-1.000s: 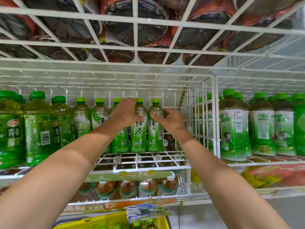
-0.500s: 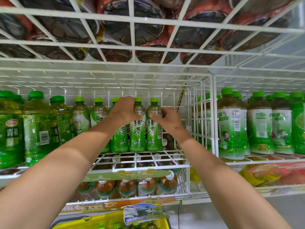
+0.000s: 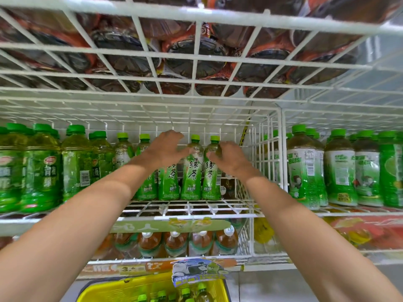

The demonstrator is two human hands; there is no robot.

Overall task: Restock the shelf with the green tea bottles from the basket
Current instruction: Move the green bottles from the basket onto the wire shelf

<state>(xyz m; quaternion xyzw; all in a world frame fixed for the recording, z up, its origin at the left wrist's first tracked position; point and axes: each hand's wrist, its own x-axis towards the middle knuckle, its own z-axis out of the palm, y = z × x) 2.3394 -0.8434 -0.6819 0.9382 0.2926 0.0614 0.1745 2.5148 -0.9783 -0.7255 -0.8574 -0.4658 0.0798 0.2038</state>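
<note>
A row of small green tea bottles (image 3: pixel 192 179) stands on the white wire shelf (image 3: pixel 196 207) in the middle. My left hand (image 3: pixel 162 152) hovers at their tops with fingers spread, its thumb touching the shoulder of one bottle. The bottle behind that hand is mostly hidden. My right hand (image 3: pixel 233 164) curls round the neck and shoulder of the rightmost green tea bottle (image 3: pixel 211 182), which stands upright on the shelf. Both hands are blurred. Low in view a yellow basket (image 3: pixel 104 288) holds several more green-capped bottles (image 3: pixel 185 293).
Larger green bottles (image 3: pixel 43 171) fill the shelf to the left. A wire divider (image 3: pixel 279 160) separates white-labelled green bottles (image 3: pixel 305 171) on the right. Dark bottles (image 3: pixel 196 53) lie on the wire shelf overhead. Brown tea bottles (image 3: pixel 174 243) stand on the shelf below.
My left hand has opened, let go of the bottle top it held and shifted slightly left. My right hand stays on the rightmost bottle. The view has tilted down, showing more of the basket.
</note>
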